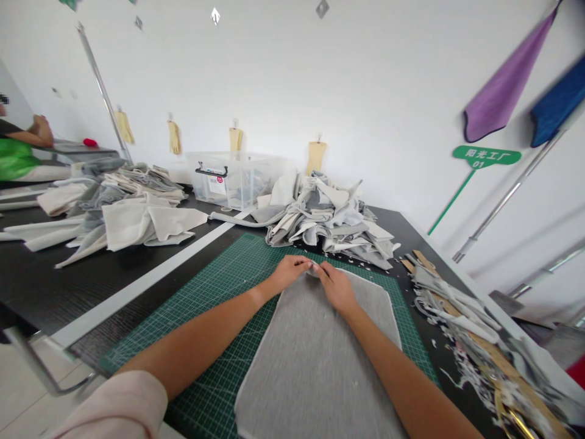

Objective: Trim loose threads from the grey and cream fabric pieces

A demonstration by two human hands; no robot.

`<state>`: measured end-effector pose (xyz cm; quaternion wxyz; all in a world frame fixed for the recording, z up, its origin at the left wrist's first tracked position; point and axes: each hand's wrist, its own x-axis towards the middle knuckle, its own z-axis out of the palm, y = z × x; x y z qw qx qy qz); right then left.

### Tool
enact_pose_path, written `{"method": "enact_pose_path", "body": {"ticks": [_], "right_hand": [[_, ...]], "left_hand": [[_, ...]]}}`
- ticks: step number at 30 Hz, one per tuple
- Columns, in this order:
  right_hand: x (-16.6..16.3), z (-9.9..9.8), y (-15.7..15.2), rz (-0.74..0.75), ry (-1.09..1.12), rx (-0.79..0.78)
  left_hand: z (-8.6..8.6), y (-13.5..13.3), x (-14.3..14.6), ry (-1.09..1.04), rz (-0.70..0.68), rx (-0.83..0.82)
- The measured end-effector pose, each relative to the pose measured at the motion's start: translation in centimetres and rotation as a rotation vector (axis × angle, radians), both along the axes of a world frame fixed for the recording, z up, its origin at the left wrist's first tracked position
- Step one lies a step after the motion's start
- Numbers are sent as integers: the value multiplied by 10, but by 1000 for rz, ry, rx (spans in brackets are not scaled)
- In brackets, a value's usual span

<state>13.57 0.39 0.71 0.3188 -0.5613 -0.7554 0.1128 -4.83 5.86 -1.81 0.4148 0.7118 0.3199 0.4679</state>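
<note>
A grey fabric piece (315, 366) with pale edges lies flat over a green cutting mat (192, 332). At its far edge, my left hand (292, 272) pinches the fabric between thumb and fingers. Right beside it, my right hand (336, 285) grips the same edge, the fingertips of both hands almost touching. A small fold of the cloth shows between them. The rest of the fabric stretches toward me under my right forearm.
Behind the mat rises a heap of grey and white fabric scraps (329, 213). A clear plastic box (233, 183) stands at the wall. More folded cloth (132, 219) lies left. Gold-handled scissors (514, 414), strips and trimmings lie right. Another person (21, 146) sits far left.
</note>
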Motion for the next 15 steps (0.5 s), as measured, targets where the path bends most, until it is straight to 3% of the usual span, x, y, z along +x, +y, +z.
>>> {"method": "enact_pose_path", "body": {"ticks": [15], "right_hand": [[-1, 0, 0, 8, 14, 6]], "left_hand": [[-1, 0, 0, 32, 23, -1]]}}
